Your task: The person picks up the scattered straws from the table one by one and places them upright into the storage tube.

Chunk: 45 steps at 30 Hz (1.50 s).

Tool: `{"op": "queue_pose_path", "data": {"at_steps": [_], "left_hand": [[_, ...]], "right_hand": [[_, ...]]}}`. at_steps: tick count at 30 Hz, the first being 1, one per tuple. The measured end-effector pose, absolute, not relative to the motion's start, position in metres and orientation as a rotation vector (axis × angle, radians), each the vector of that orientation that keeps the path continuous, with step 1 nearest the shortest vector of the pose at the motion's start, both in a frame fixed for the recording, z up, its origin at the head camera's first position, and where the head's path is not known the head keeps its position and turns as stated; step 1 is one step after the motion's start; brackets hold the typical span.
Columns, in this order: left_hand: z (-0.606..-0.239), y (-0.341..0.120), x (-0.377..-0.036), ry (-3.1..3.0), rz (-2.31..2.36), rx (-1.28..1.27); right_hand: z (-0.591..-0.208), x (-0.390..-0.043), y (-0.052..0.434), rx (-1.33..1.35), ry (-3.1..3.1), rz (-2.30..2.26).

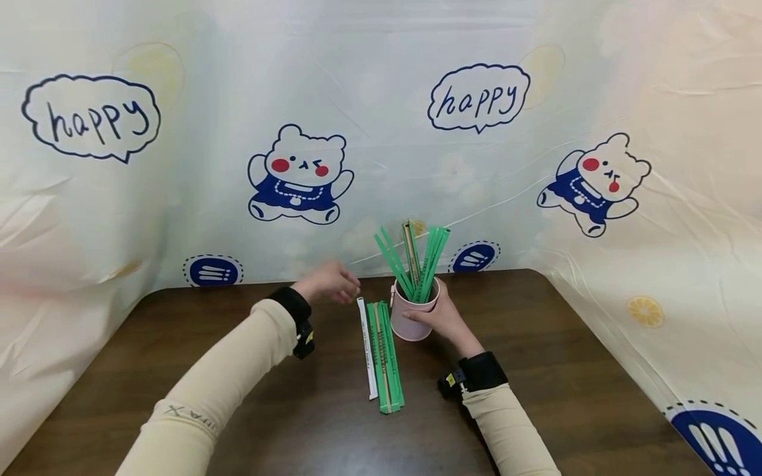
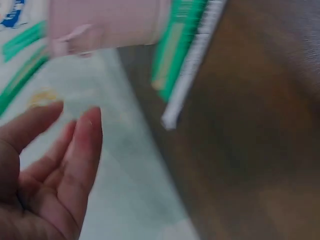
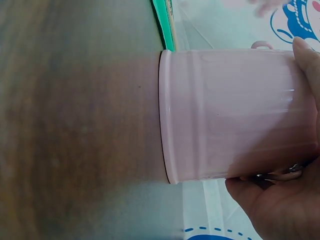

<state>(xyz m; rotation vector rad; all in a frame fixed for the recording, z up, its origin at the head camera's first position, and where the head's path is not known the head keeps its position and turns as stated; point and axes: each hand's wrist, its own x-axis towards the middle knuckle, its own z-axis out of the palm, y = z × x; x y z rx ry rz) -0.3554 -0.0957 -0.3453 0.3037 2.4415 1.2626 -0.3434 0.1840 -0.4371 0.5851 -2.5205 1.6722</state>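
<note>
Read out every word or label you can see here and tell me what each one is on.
"happy": speech bubble on the backdrop cloth, left.
"happy": second speech bubble, centre.
Left sleeve: small print, too blurred to read.
Wrapped sticks on the table: print too small to read.
Pink cup: no text visible.

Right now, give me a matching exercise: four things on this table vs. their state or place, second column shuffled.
Things:
1. pink cup
2. white wrapped stick
3. green sticks in the cup
4. left hand

States:
A. lies flat on the wooden table, left of the green packets
B. holds nothing
C. gripped by the right hand
D. stand upright, fanned out

Pairs: 1-C, 2-A, 3-D, 4-B
</note>
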Motion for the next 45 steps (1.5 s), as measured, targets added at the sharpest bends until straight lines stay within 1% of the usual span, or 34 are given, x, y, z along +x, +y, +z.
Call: {"op": "queue_pose_path", "data": {"at_steps": [5,9,14,19,29,33,36,40,45], "left_hand": [[-0.391,-0.093,-0.365,2.529,1.244,0.191],[-0.409,-0.083,-0.369,2.617,1.244,0.095],[-0.412,-0.067,-0.363,2.778,1.155,-0.038],[-0.414,-0.060,-0.361,2.860,1.058,-0.085],[-0.416,-0.058,-0.366,2.854,1.139,-0.199],[-0.415,-0.060,-0.367,2.834,1.144,-0.261],[-0.418,-0.063,-0.367,2.824,1.140,-0.260],[-0.425,-0.070,-0.366,2.720,1.261,-0.247],[-0.423,-0.080,-0.366,2.417,1.592,-0.255]], "right_hand": [[-0.440,-0.344,0.184,0.583,-2.529,1.668],[-0.436,-0.344,0.183,0.564,-2.529,1.673],[-0.429,-0.345,0.181,0.558,-2.531,1.678],[-0.427,-0.346,0.180,0.575,-2.526,1.676],[-0.424,-0.347,0.181,0.625,-2.490,1.651],[-0.427,-0.348,0.182,0.658,-2.469,1.666],[-0.431,-0.347,0.182,0.664,-2.470,1.686],[-0.437,-0.344,0.182,0.604,-2.512,1.700],[-0.440,-0.344,0.184,0.546,-2.534,1.691]]}}
